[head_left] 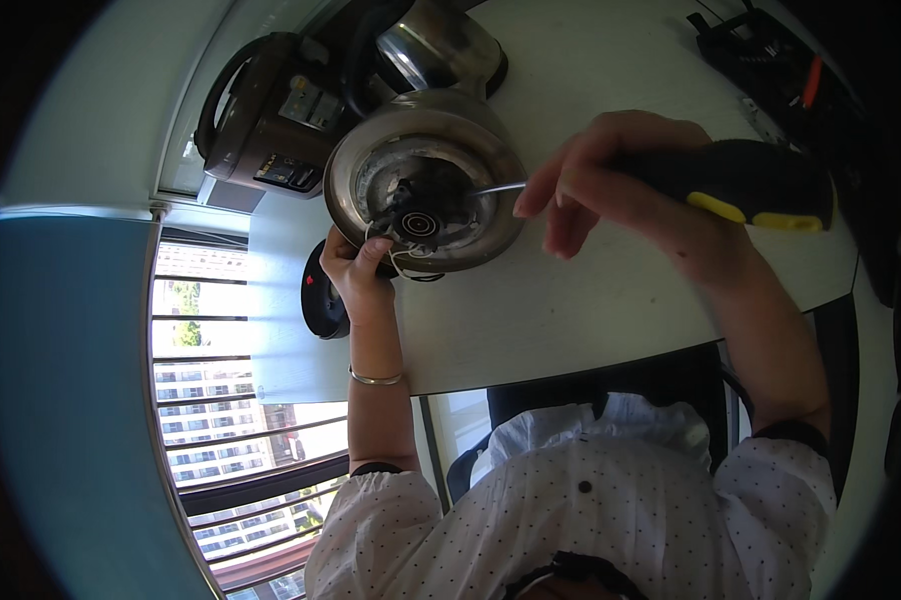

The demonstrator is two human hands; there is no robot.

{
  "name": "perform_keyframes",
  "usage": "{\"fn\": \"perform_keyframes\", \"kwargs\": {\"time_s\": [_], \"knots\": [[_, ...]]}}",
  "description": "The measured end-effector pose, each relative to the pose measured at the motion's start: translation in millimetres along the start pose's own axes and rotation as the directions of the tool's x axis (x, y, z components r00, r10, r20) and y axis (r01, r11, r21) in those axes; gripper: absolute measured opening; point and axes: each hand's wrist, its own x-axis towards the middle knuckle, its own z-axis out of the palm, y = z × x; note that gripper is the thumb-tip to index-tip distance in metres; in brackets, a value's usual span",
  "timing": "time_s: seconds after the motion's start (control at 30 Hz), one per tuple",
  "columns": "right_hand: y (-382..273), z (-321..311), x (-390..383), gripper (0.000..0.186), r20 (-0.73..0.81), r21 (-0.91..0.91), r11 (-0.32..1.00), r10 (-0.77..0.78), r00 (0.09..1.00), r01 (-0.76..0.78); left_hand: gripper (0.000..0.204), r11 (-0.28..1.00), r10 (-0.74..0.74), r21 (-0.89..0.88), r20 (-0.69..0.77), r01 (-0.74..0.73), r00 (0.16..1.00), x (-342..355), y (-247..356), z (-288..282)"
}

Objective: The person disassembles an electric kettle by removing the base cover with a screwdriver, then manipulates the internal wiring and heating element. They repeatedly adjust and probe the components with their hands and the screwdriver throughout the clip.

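A steel electric kettle lies upturned on the white table, its round base facing me with dark inner parts and loose wires showing. My left hand grips the kettle's lower left rim, fingers near the wires. My right hand holds a screwdriver with a black and yellow handle. Its metal shaft points left into the middle of the kettle's base.
A dark rice cooker stands at the back left beside the kettle. A round black disc lies at the table's left edge. A black tool case sits at the far right. A barred window lies to my left.
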Motion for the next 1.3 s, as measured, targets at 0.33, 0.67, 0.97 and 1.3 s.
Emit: {"fn": "perform_keyframes", "kwargs": {"time_s": [0.33,0.67,0.97,1.3], "knots": [[7.3,-9.0,3.7,0.025,-0.166,0.263,0.945,0.241,0.956,-0.192,0.045,1.000,-0.010,-0.020,0.021,0.011,1.000,0.4,0.3,-0.9],[10.9,-20.4,4.1,0.027,-0.094,0.445,0.868,0.290,0.952,-0.221,0.046,1.000,0.024,0.006,0.019,-0.024,1.000,-2.1,-2.2,3.3],[6.5,-15.2,5.8,0.025,-0.127,0.403,0.868,0.368,0.921,-0.291,0.048,0.999,0.033,0.023,0.011,-0.033,0.999,-10.4,-4.3,4.3],[8.1,-11.4,6.0,0.026,-0.178,0.375,0.880,0.377,0.909,-0.292,0.047,0.956,0.123,0.262,0.048,-0.131,0.991,-25.8,-2.7,11.2]]}}
